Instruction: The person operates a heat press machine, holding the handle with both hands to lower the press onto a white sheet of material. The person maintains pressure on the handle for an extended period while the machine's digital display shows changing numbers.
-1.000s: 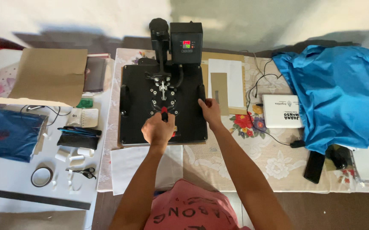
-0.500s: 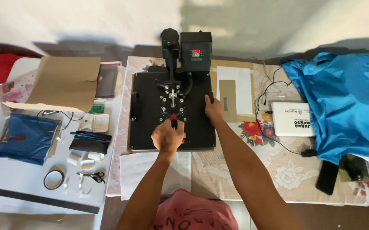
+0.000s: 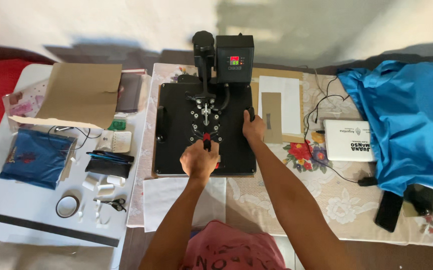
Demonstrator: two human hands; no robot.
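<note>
Since a moment ago the view has drifted leftward over the desk (image 3: pixel 186 205), while both hands have stayed on the black heat press (image 3: pixel 176 150). Nearest the body, the left hand (image 3: pixel 199 161) is curled shut around the red-tipped lever handle (image 3: pixel 207 140) at the front middle of the flat upper plate. Just beyond and to the right, the right hand (image 3: pixel 253 127) presses against the plate's right edge, fingers wrapped around the side grip (image 3: pixel 250 114). So the press lies directly under and between the two hands, square on the lace-covered desk. Farther back rises the press's control box (image 3: pixel 234 57) with its lit display. Off to the right lie a white box (image 3: pixel 349 140) and a blue cloth (image 3: pixel 406 115); to the left, a brown cardboard sheet (image 3: pixel 81 95).
</note>
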